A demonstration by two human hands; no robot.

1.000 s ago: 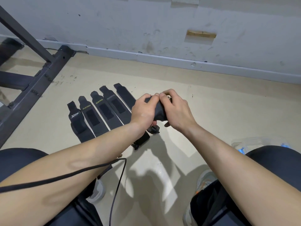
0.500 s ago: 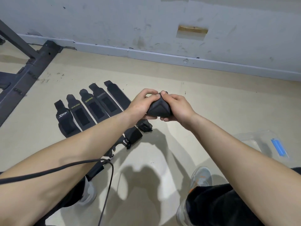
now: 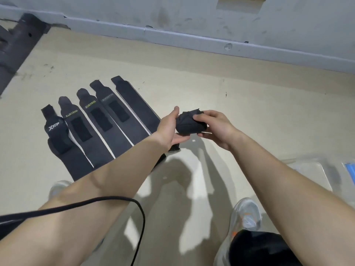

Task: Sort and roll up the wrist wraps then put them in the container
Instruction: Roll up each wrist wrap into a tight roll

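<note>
Loosened since the earlier frame, the left hand (image 3: pixel 169 127) now lies open against the rolled wrist wrap (image 3: pixel 189 124). Its thumb is lifted clear and its straight fingers support the roll from below, where before both hands pinched the top together. The right hand (image 3: pixel 219 127) holds the roll, thumb pressed on top and fingers curled beneath, so the bundle sits in the air between the two hands, above the floor. To the left of the grip, five flat wraps (image 3: pixel 99 120) lie side by side on the floor, not yet rolled. Below and to the right of the grip, well apart from it, sits a clear plastic container (image 3: pixel 315 169). The roll looks light, soft and springy, a fabric bundle likely to uncoil if held loosely. A sound hold would probably squeeze across the roll's middle, with the thumb pinning the loose outer end, and avoid the open ends where layers can slip sideways.
</note>
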